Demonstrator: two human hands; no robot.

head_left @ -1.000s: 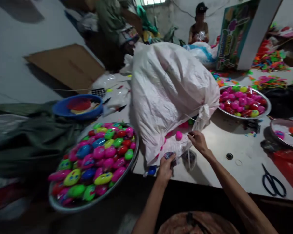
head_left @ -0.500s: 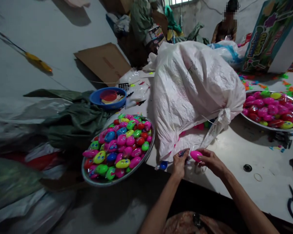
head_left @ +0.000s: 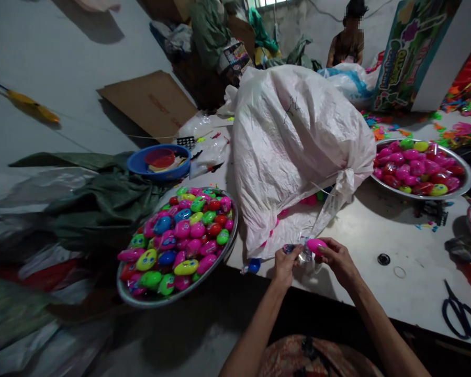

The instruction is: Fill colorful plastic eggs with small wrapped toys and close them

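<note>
White tabletop [head_left: 416,293] spread under the work. Over its near edge, a pink egg [head_left: 316,246] was pinched between the thumb and fingers of the right hand [head_left: 335,256]; just beside it, the left hand [head_left: 286,264] grasped crinkled clear plastic [head_left: 306,253]. Directly beyond this grip bulged a white sack [head_left: 298,141]. Left of the grip stood a basin [head_left: 157,303] heaped with coloured eggs; well to its right lay scissors [head_left: 452,297], with another full basin [head_left: 470,178] farther back.
</note>
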